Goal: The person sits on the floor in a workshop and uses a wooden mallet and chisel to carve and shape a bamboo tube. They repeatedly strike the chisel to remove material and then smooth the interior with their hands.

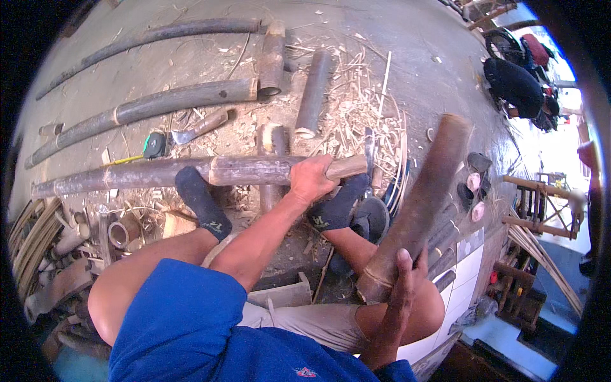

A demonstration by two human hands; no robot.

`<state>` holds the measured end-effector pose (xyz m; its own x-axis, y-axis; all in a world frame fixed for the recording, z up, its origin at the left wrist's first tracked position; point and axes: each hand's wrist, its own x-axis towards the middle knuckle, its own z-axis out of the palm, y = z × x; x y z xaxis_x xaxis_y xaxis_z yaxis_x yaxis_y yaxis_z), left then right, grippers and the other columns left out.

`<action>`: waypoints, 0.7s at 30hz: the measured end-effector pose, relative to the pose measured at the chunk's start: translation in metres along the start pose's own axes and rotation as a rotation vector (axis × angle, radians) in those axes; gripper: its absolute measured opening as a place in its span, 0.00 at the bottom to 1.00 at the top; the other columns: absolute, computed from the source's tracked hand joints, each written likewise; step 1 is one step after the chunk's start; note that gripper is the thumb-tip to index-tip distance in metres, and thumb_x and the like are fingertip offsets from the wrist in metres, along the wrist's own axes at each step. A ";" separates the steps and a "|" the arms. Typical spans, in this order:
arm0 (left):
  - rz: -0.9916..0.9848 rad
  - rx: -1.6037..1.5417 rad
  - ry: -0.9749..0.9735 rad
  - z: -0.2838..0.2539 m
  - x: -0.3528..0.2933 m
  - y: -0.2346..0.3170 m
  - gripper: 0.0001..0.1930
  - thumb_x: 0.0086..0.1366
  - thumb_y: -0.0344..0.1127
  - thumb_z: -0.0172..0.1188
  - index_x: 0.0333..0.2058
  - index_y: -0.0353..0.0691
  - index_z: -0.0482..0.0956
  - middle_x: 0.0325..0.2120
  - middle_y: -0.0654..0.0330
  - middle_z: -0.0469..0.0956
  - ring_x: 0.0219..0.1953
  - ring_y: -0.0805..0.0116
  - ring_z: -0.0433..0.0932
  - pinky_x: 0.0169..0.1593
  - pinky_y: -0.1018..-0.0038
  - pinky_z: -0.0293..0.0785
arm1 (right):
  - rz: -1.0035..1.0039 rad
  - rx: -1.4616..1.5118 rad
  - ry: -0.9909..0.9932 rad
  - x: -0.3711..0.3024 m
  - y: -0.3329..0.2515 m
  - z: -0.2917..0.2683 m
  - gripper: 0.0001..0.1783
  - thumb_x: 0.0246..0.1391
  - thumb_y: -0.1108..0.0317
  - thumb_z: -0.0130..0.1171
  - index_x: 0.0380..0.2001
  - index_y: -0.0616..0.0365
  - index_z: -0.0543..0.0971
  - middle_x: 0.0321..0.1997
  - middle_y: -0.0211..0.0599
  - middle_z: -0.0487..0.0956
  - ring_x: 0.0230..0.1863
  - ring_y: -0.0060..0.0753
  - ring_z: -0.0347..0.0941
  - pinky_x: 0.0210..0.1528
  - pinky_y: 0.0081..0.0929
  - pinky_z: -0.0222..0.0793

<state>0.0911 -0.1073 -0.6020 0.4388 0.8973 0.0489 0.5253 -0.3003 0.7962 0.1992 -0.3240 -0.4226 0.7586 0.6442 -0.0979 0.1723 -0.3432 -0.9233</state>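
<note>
A long dark bamboo pole (153, 173) lies crosswise before me, with my socked feet against it. My left hand (312, 181) is closed around its right end, where a paler brown wooden piece (347, 167) sticks out past my fingers. Whether that piece is part of the pole, I cannot tell. On the right, my right hand (407, 286) grips the lower end of a thick brown bamboo tube (426, 197), which stands tilted over my right leg with its top leaning away. Under the pole is a short bamboo piece (272, 141).
Beyond the pole lie a knife with a wooden handle (202, 126), a green-and-black tape measure (154, 145), another pole (159, 105) and a short bamboo tube (314, 92). Shavings (350, 108) litter the floor. Cut bamboo (124, 230) piles at left; a person (519, 86) crouches far right.
</note>
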 end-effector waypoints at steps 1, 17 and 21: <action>-0.069 0.028 -0.056 0.001 0.004 0.005 0.18 0.45 0.43 0.72 0.33 0.44 0.77 0.32 0.55 0.81 0.38 0.50 0.82 0.40 0.55 0.77 | 0.065 0.021 0.004 0.003 -0.001 0.001 0.47 0.51 0.47 0.65 0.65 0.68 0.64 0.54 0.52 0.75 0.50 0.47 0.77 0.54 0.39 0.73; -0.087 -0.103 -0.101 -0.245 0.116 -0.060 0.33 0.62 0.56 0.66 0.52 0.31 0.73 0.31 0.56 0.79 0.32 0.69 0.77 0.37 0.69 0.75 | 0.275 0.254 -0.441 -0.010 -0.039 0.045 0.40 0.62 0.38 0.46 0.56 0.69 0.73 0.47 0.46 0.80 0.48 0.40 0.78 0.54 0.33 0.73; -0.176 -0.087 -0.033 -0.344 0.032 -0.074 0.32 0.62 0.52 0.63 0.52 0.29 0.71 0.27 0.59 0.75 0.27 0.71 0.75 0.32 0.70 0.75 | 0.501 0.380 -0.380 -0.051 -0.083 0.055 0.32 0.66 0.47 0.44 0.53 0.69 0.76 0.42 0.44 0.82 0.40 0.35 0.79 0.47 0.29 0.75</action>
<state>-0.1849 0.0549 -0.4518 0.3704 0.9218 -0.1144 0.5317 -0.1094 0.8398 0.1116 -0.2906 -0.3611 0.4069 0.6886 -0.6002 -0.4202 -0.4424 -0.7923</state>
